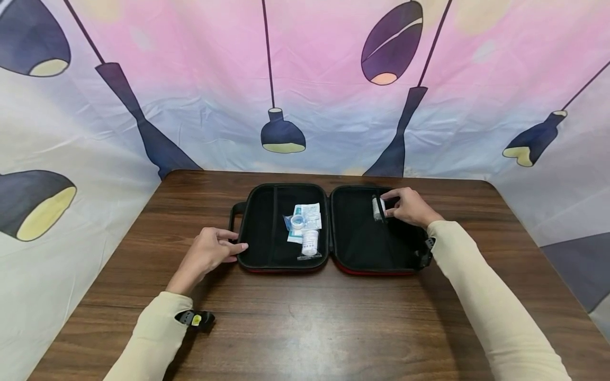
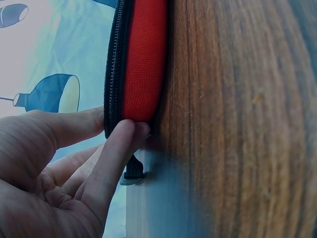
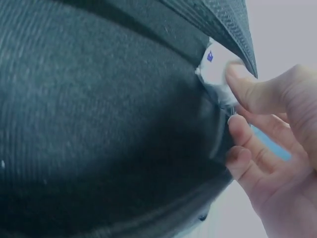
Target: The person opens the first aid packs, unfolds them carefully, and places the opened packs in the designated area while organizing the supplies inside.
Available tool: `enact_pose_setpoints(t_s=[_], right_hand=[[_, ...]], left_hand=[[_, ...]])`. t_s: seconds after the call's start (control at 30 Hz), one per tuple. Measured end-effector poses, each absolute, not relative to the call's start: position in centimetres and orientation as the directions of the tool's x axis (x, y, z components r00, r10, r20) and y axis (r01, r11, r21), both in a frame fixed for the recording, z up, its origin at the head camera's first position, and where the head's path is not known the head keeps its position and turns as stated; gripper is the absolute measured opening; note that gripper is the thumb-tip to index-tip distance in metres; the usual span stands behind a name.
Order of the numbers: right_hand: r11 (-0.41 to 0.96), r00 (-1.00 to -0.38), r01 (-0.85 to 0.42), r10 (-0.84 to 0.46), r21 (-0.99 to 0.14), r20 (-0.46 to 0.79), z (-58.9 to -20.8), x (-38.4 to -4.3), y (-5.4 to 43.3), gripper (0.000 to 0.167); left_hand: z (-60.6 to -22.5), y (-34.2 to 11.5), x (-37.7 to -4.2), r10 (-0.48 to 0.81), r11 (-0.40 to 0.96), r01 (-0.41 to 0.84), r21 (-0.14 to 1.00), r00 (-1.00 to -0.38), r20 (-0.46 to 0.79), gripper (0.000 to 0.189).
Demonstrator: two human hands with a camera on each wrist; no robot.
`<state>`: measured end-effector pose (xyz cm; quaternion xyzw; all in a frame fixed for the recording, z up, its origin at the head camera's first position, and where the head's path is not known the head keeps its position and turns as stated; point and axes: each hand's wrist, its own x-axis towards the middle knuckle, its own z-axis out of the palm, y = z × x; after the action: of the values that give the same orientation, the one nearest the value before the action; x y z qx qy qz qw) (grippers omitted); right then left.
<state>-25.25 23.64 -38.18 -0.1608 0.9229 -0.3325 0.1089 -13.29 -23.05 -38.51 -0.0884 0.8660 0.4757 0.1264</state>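
Note:
An open black case with red sides lies on the table, its left half [image 1: 257, 233] and right half [image 1: 355, 238] side by side. My left hand [image 1: 207, 256] pinches the left half's outer edge near the handle; the left wrist view shows fingers on both sides of its zipped red wall [image 2: 143, 64]. In the right half, my right hand [image 1: 410, 207] holds a small white wrapped roll [image 3: 217, 67] at a black band. The thumb lies on the roll; some fingertips behind it are hidden. A white wrapped roll [image 1: 310, 242], a tape ring [image 1: 297, 221] and printed packets [image 1: 312, 211] lie in the left half.
The brown wooden table [image 1: 295, 323] extends in front of the case. A black carry handle [image 1: 233, 216] sticks out on the case's left side. Behind the table hangs a cloth [image 1: 214, 127] printed with lamps.

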Motion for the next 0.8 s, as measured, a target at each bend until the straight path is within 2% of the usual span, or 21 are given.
enact_pose_setpoints(t_s=[0.2,0.8], right_hand=[[0.75,-0.927,-0.235,-0.364,-0.618,-0.09,-38.07,-25.46,24.0,0.043],[0.699,-0.923,-0.261,-0.383,-0.666,-0.04,-38.9,-25.47,23.67,0.041]], left_hand=[[-38.43,-22.97,-13.26,-0.034,0.524,-0.278,0.805,-0.951,-0.307,0.055],[-38.43,-22.92,-13.25,-0.033,0.525,-0.278,0.805,-0.951,-0.307,0.054]])
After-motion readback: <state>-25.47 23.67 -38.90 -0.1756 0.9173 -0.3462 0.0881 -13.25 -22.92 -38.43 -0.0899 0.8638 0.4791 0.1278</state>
